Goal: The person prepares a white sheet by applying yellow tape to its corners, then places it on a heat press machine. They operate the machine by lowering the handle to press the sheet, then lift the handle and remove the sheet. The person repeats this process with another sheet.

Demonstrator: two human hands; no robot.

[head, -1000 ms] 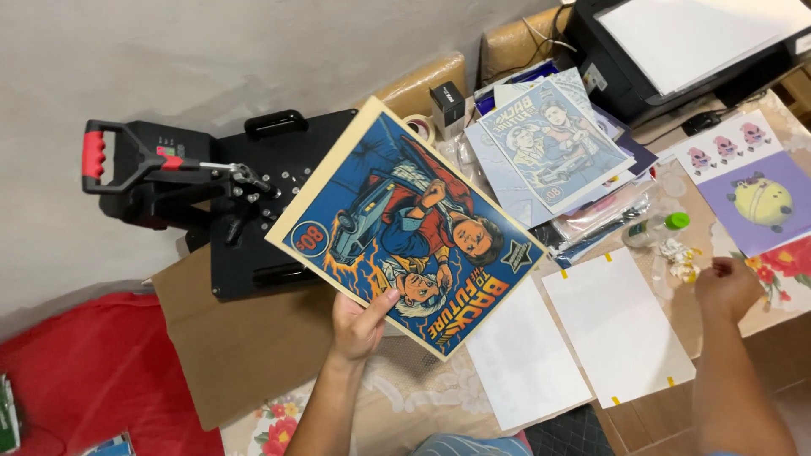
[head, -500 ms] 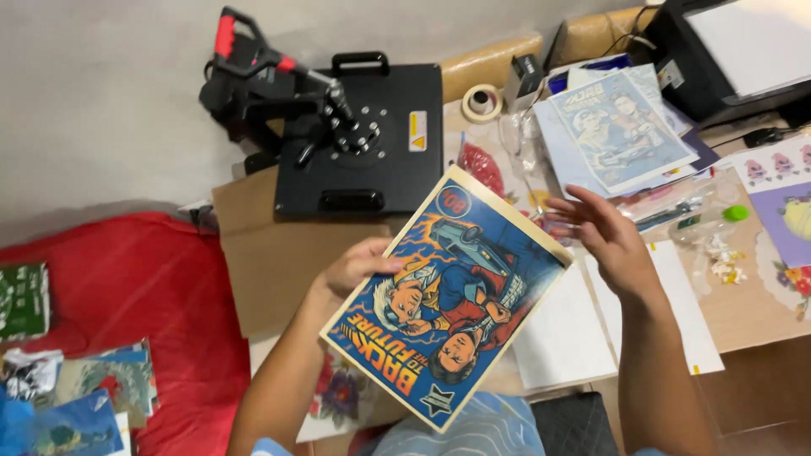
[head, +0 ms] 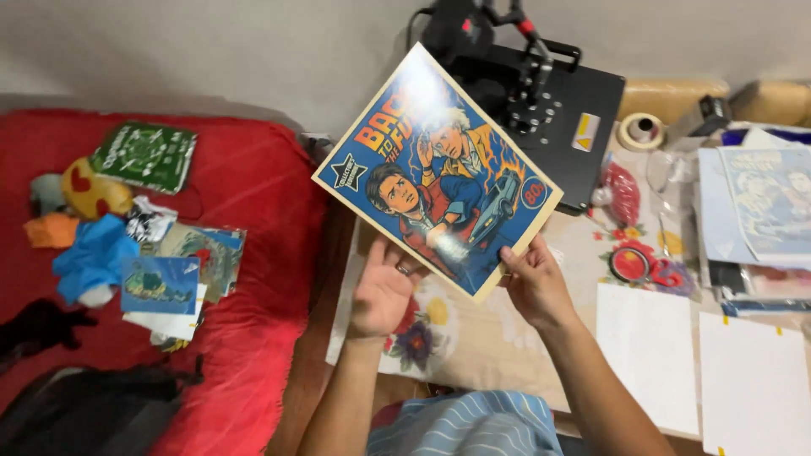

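Here, poster (head: 438, 169) above both hands (head: 460, 287)

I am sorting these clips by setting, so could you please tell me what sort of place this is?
Probably a small home print workshop set up on the floor. A black heat press stands by the wall, blank white sheets lie ready, and both hands hold a glossy printed poster beside a red cushion.
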